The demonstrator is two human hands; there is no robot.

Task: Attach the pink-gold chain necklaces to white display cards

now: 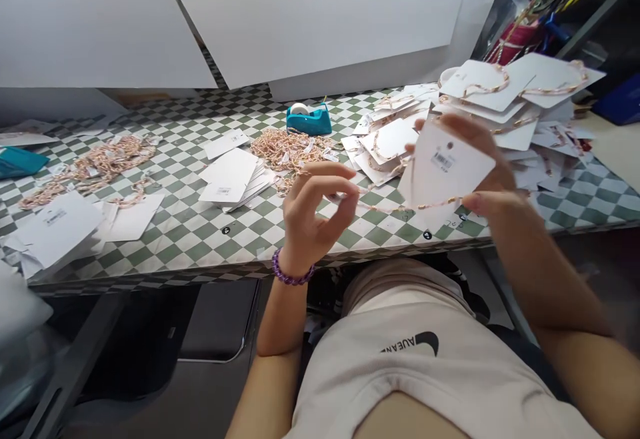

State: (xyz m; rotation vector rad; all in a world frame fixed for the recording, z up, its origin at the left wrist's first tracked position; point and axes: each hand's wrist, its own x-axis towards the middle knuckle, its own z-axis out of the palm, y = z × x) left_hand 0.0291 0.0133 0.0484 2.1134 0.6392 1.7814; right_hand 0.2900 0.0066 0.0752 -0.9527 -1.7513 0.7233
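Stretched between both hands is a thin beaded strand (395, 209) in pink and gold, like a necklace or bracelet. My left hand (320, 216) pinches one end between thumb and forefinger. My right hand (493, 179) grips a white card (445, 169) with a barcode label and a small dark mark, its thumb pressed on the strand's other end. The strand passes across the lower part of the card. Behind my left hand lies a heap of similar beaded strands (285, 149), beside a stack of blank-looking white cards (235, 182).
A teal tape dispenser (310, 120) stands behind the heap. Piled at the right are several cards bearing strands (500, 92). To the left lie another strand heap (113, 159) and more cards (57, 226). White panels (320, 12) rise behind the checkered table (195, 239).
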